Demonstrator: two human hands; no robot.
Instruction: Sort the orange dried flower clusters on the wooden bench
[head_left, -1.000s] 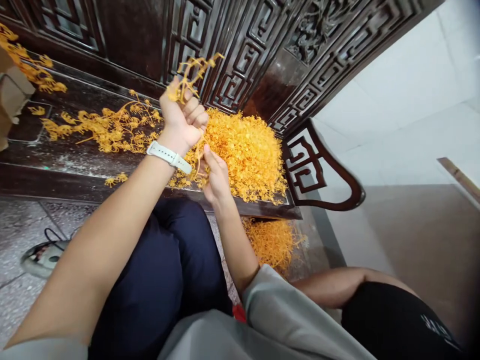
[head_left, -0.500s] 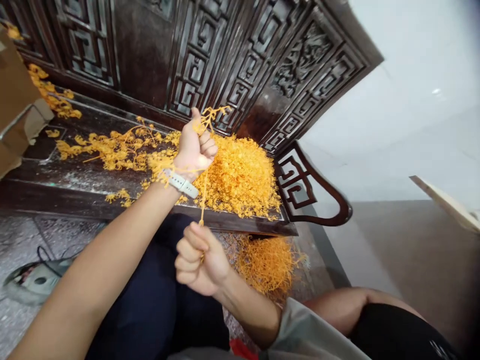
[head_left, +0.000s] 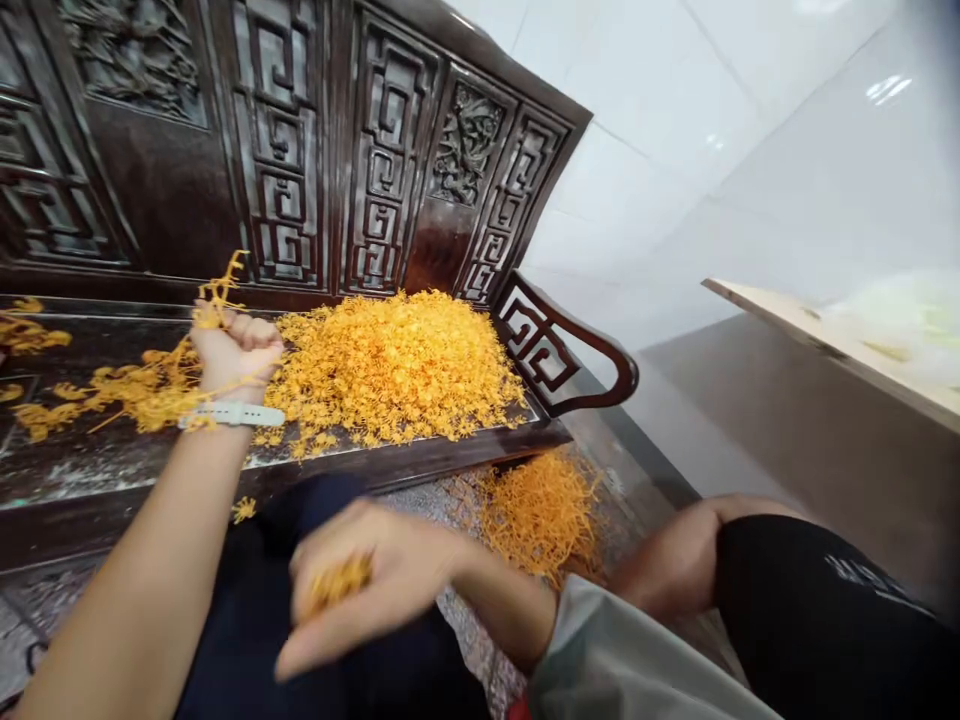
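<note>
My left hand (head_left: 236,350), with a white watch strap on the wrist, is closed in a fist round an orange plastic sprig (head_left: 221,285) that sticks up above the dark wooden bench (head_left: 112,470). My right hand (head_left: 367,590) is low over my dark trousers, blurred by motion, its fingers curled round a small clump of orange pieces (head_left: 337,582). A big heap of the same orange pieces (head_left: 397,365) lies on the bench seat to the right of my left hand. Loose branched sprigs (head_left: 127,395) lie on the seat beside and behind my left wrist.
A second orange heap (head_left: 540,510) lies on the floor below the bench's carved armrest (head_left: 570,350). Another person's bare knee and black shorts (head_left: 787,600) are at the lower right. A pale wooden board (head_left: 825,340) juts in at the right. The carved backrest (head_left: 300,150) stands behind.
My right hand has pulled down and away from the sprig, stripping off orange pieces that it now holds. My left hand has dropped toward the seat, and the view has swung right.
</note>
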